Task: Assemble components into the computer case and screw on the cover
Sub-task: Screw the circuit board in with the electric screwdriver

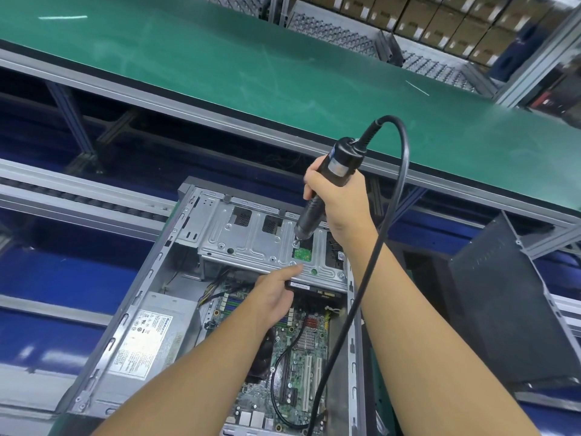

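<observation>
An open grey computer case (103,350) lies on the bench with its motherboard (301,350) and silver power supply (147,344) exposed. A metal drive cage (251,237) spans its far end. My right hand (339,199) grips a black corded electric screwdriver (333,174), whose tip stands on a screw on top of the cage. My left hand (273,294) holds the black drive (314,286) seated under the cage's front edge, thumb lying on the cage rim.
A dark grey side cover (503,309) leans at the right of the case. A green conveyor belt (251,67) runs behind, with roller racks (345,29) and stacked cardboard boxes (440,17) beyond it. The screwdriver's cable (371,262) loops down over the case's right wall.
</observation>
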The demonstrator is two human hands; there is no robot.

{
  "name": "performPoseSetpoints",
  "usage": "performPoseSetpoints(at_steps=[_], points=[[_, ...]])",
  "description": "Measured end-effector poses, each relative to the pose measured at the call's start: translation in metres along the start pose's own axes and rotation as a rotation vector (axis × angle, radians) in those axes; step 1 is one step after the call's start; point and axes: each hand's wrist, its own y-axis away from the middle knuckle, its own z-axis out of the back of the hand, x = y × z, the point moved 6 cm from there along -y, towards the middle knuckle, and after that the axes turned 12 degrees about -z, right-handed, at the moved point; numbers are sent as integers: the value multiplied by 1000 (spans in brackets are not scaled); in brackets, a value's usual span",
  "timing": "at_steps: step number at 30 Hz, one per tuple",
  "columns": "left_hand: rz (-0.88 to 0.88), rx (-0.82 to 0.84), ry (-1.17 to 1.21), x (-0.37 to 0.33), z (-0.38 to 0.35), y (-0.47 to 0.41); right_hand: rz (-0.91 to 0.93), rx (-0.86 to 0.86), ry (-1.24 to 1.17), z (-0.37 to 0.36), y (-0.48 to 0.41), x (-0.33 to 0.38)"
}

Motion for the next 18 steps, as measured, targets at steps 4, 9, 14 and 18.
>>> performPoseSetpoints(at_steps=[4, 9, 14, 18], points=[[-5, 6, -10, 0, 1, 0, 46, 21, -39, -4, 6, 12], [-3, -6, -9, -1, 3, 1, 157, 48, -178, 5, 5, 50], [-60, -113, -78, -1, 6, 4, 159, 30, -214, 19, 17, 51], [-114, -237, -105, 0, 4, 9, 125, -30, -239, 38, 34, 34]])
